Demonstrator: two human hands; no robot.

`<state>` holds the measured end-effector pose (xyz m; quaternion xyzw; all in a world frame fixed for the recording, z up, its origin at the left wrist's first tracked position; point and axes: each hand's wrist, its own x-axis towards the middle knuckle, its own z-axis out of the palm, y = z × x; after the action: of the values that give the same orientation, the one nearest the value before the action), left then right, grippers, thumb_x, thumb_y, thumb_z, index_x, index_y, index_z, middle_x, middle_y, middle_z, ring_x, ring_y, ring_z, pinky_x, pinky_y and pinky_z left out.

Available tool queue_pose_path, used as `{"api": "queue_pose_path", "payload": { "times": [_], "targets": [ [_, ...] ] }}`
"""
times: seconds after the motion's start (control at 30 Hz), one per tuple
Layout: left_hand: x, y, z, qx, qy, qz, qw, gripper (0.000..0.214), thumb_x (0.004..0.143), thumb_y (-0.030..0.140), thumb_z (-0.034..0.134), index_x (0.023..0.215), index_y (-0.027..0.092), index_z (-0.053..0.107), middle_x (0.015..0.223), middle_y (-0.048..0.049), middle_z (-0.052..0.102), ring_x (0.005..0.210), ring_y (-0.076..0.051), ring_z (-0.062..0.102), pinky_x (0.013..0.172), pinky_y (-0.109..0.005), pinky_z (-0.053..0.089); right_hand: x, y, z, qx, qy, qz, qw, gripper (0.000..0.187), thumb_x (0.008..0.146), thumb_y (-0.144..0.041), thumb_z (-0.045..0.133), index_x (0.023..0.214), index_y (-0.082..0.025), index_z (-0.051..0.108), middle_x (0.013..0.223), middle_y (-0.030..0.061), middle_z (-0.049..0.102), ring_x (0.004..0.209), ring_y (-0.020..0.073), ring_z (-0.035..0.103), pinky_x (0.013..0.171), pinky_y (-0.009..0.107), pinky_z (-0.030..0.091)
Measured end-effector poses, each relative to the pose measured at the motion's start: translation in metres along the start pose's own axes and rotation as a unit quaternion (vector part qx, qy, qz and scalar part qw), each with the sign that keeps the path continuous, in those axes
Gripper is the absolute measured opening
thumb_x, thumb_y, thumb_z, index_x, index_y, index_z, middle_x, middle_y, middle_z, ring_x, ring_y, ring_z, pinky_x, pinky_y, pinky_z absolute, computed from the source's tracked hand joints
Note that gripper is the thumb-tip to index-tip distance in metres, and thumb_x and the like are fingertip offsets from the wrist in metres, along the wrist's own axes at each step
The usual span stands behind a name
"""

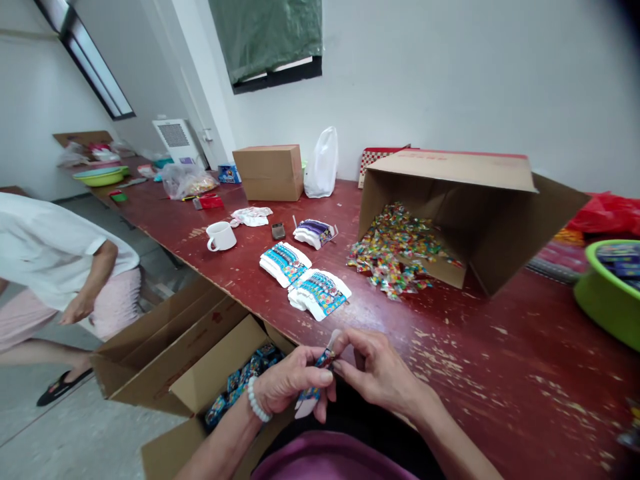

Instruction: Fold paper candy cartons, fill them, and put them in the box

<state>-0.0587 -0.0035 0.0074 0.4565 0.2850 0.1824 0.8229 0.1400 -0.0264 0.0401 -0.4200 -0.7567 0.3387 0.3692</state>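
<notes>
My left hand [286, 381], with a pale bead bracelet at its wrist, grips a narrow blue printed carton [309, 394] with white end flaps. The fingers and thumb of my right hand [383, 367] pinch the carton's upper end by a white flap. Whether anything lies inside the carton cannot be seen. Beyond my hands on the red table are two fanned stacks of flat blue cartons, a nearer stack [323, 293] and a farther stack [285, 264]. A purple stack [315, 233] lies behind them. Wrapped candies [395, 260] spill from a tipped cardboard box [500, 220] to the right.
Below the table edge at left, an open carton [215, 363] holds several filled blue packs [245, 380]. A white mug [221, 237] stands near the edge. A green basin [605, 300] is at far right. Another person [65, 267] sits at left.
</notes>
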Motion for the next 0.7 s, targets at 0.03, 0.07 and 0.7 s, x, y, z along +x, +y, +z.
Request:
{"api": "queue_pose_path", "payload": {
  "times": [0.03, 0.07, 0.7],
  "targets": [
    [0.0, 0.0, 0.0, -0.001, 0.0, -0.009, 1.0, 0.034, 0.071, 0.042, 0.073, 0.088, 0.013, 0.067, 0.073, -0.0058, 0.067, 0.049, -0.015, 0.063, 0.044, -0.021, 0.043, -0.001, 0.001, -0.001, 0.002, -0.014, 0.015, 1.0, 0.019, 0.077, -0.006, 0.055, 0.085, -0.023, 0.061, 0.066, -0.0054, 0.057, 0.051, 0.0091, 0.046, 0.051, 0.021, 0.034],
    [0.0, 0.001, 0.0, -0.002, 0.002, -0.015, 1.0, 0.033, 0.07, 0.041, 0.074, 0.087, 0.013, 0.067, 0.073, -0.0053, 0.067, 0.048, -0.014, 0.062, 0.043, -0.02, 0.042, -0.002, 0.001, -0.002, 0.005, -0.027, 0.027, 0.999, 0.02, 0.076, -0.006, 0.055, 0.086, -0.023, 0.06, 0.067, -0.0056, 0.057, 0.05, 0.0088, 0.044, 0.049, 0.021, 0.033],
    [-0.003, -0.002, -0.005, 0.033, 0.013, -0.04, 0.999, 0.039, 0.062, 0.028, 0.081, 0.095, 0.012, 0.069, 0.064, -0.0015, 0.067, 0.043, -0.011, 0.06, 0.044, -0.019, 0.049, 0.001, -0.005, -0.004, 0.194, -0.228, 0.091, 0.95, 0.028, 0.072, -0.013, 0.062, 0.098, -0.021, 0.069, 0.095, -0.0002, 0.069, 0.091, 0.0187, 0.062, 0.084, 0.025, 0.046]
  ]
}}
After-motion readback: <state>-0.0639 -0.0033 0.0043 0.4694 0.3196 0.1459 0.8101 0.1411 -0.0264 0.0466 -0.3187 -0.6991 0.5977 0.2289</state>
